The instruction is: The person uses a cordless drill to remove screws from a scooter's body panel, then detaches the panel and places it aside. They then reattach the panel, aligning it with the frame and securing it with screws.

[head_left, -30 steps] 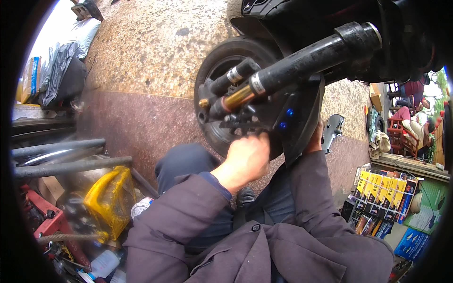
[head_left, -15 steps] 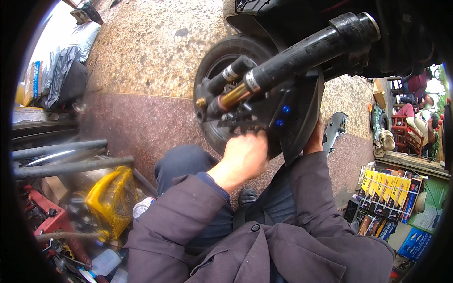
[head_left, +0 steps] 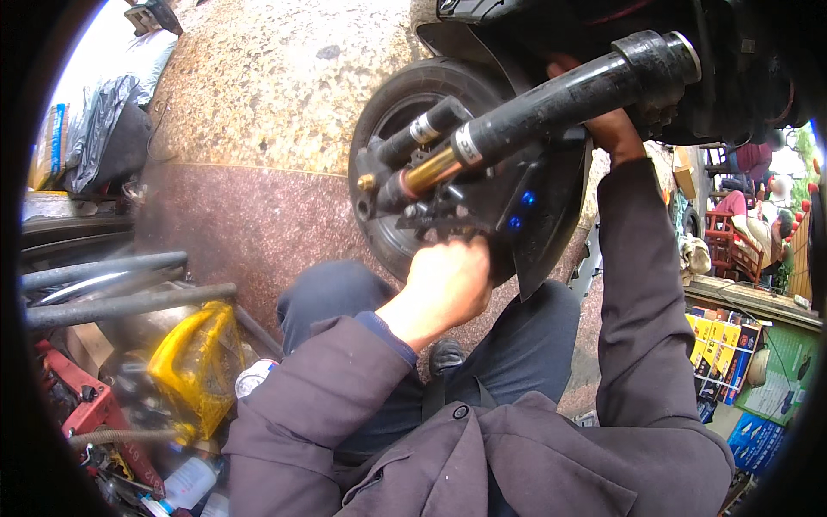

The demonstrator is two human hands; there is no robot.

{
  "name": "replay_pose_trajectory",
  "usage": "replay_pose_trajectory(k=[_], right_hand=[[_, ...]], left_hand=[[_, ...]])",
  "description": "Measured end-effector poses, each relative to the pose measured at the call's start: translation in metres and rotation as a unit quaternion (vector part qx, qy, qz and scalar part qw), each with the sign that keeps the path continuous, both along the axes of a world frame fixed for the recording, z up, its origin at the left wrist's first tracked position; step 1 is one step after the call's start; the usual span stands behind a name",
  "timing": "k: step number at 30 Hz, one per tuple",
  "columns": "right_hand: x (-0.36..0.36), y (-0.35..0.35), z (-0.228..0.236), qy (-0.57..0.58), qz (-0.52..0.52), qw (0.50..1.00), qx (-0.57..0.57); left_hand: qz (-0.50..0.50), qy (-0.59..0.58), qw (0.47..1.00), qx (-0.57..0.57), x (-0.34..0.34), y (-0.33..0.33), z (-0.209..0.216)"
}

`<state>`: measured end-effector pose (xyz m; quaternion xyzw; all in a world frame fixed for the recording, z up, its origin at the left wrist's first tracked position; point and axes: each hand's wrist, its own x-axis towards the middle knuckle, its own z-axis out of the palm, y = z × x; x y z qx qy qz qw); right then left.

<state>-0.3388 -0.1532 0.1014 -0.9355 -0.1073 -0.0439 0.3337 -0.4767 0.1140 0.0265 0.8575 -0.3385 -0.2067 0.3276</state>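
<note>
A scooter wheel (head_left: 379, 99) with a black tyre stands in front of me. Over it slants a front fork leg (head_left: 551, 108), a thick black tube with a gold lower section and a shorter black cylinder (head_left: 422, 132) beside it. My left hand (head_left: 450, 277) is closed at the near side of the wheel, under the fork's lower bracket; what its fingers hold is hidden. From below, my right hand (head_left: 610, 131) reaches round the black tube, fingertips showing on its far side. A black fender (head_left: 551, 233) with two blue bolts covers the wheel's right side.
Dark scooter bodywork (head_left: 715, 95) fills the upper right. Metal tubes (head_left: 129, 297), a yellow plastic piece (head_left: 198, 366) and a red metal frame (head_left: 82, 392) crowd the left. A silver part (head_left: 588, 267) lies beyond my right knee. Boxed goods (head_left: 724, 349) and people on chairs are at right.
My right hand has gone from the fender's lower edge up to the black fork tube. My left hand stays at the bracket. The fork has shifted slightly.
</note>
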Motion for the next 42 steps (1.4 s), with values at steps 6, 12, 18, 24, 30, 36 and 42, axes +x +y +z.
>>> replay_pose_trajectory(k=[6, 12, 18, 24, 30, 36, 42], right_hand=[[0.034, 0.017, -0.005, 0.16, -0.102, 0.978, 0.088], [0.043, 0.015, -0.011, 0.176, -0.097, 0.979, 0.021], [0.081, 0.023, 0.002, 0.231, 0.048, 0.97, -0.052], [0.098, 0.039, -0.015, 0.195, 0.089, 0.975, -0.066], [0.095, 0.036, -0.015, 0.188, 0.08, 0.976, -0.069], [0.087, 0.036, -0.013, 0.193, 0.07, 0.977, -0.063], [0.078, 0.022, -0.01, 0.184, 0.032, 0.982, -0.041]], left_hand=[[0.004, -0.009, 1.0, -0.008, 0.003, 0.003, 0.002], [-0.003, 0.001, 1.0, -0.002, 0.003, 0.002, 0.0], [-0.007, 0.005, 1.0, 0.003, 0.002, 0.001, 0.004], [0.001, 0.011, 1.0, -0.015, 0.0, 0.004, 0.005], [0.006, 0.002, 1.0, -0.014, 0.003, 0.005, 0.005], [-0.006, 0.005, 1.0, -0.005, 0.004, 0.007, 0.001], [0.01, -0.009, 1.0, -0.011, 0.003, 0.006, -0.004]])
